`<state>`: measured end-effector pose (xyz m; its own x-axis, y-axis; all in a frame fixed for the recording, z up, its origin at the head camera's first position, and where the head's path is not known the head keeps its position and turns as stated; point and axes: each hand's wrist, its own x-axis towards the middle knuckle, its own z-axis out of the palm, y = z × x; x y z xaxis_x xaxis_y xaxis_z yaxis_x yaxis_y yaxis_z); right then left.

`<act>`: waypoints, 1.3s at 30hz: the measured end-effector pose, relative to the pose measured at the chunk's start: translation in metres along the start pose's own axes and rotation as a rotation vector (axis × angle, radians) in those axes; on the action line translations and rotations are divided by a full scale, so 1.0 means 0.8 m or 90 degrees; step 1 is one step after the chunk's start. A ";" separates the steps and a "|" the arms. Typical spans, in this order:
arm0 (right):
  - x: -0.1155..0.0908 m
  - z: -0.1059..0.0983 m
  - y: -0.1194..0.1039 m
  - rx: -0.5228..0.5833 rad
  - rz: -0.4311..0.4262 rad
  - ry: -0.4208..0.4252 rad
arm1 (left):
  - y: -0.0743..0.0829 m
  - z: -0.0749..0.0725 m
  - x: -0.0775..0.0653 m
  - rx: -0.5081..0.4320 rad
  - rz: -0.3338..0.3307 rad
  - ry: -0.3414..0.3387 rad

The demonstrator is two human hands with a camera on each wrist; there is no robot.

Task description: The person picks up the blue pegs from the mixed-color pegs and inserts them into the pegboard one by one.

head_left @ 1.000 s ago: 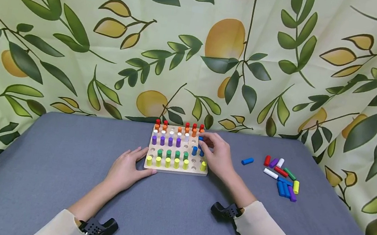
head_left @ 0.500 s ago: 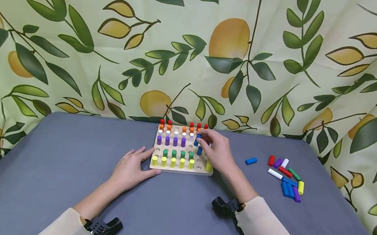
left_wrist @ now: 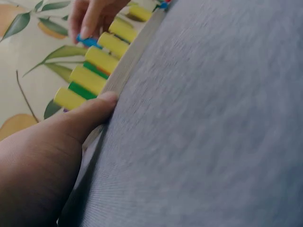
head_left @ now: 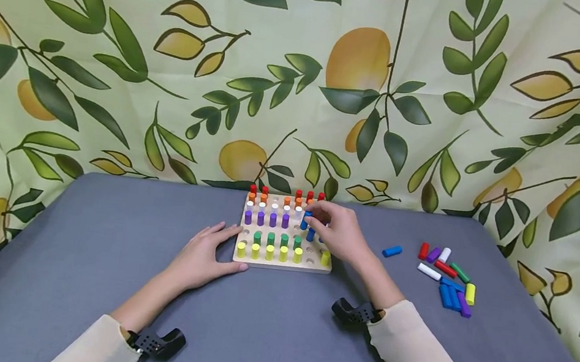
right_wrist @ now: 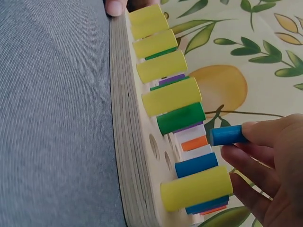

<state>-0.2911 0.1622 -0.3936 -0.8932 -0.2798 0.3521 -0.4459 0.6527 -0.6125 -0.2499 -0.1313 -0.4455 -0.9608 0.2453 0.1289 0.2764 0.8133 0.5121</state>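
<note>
A wooden peg board (head_left: 283, 266) stands on the cloth, bearing rows of red, orange, white, purple, green and yellow pegs. My left hand (head_left: 201, 258) rests at its near left corner, thumb along the front edge and fingers spread by the left side. Over the right part of the board, my right hand (head_left: 339, 232) pinches a blue peg (right_wrist: 229, 135) between thumb and fingers. In the right wrist view this peg is up clear of the holes. Another blue peg (head_left: 311, 235) stands in the board just below it; my right fingers hide part of the right column.
A lone blue peg (head_left: 392, 251) lies on the cloth right of the board. Farther right is a loose pile of pegs, with a red peg (head_left: 446, 268), a white peg (head_left: 429, 271) and a yellow peg (head_left: 470, 294) among them. A patterned curtain (head_left: 190, 99) hangs behind the table.
My right hand has shifted the blue peg leftward over the board, away from the right column. My left hand keeps its place at the corner. The head view has turned slightly left.
</note>
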 end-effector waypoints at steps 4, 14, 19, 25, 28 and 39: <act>0.000 0.001 0.004 0.004 0.007 -0.018 | -0.005 -0.006 0.001 0.011 0.011 -0.016; -0.001 0.012 0.008 0.010 -0.031 -0.049 | 0.000 -0.005 0.000 0.013 0.010 -0.015; -0.002 0.018 0.010 0.007 -0.050 -0.050 | -0.001 -0.005 -0.001 0.013 0.009 -0.016; -0.003 0.020 0.008 0.000 -0.063 -0.056 | 0.000 -0.005 0.000 0.011 0.009 -0.016; -0.004 0.021 0.008 -0.003 -0.060 -0.062 | 0.000 -0.005 -0.001 0.012 0.008 -0.016; -0.005 0.021 0.007 -0.026 -0.050 -0.059 | -0.002 -0.003 0.000 0.016 0.019 -0.008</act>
<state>-0.2912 0.1552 -0.4100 -0.8579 -0.3938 0.3300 -0.5138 0.6538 -0.5555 -0.2500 -0.1341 -0.4442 -0.9518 0.2762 0.1334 0.3057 0.8183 0.4867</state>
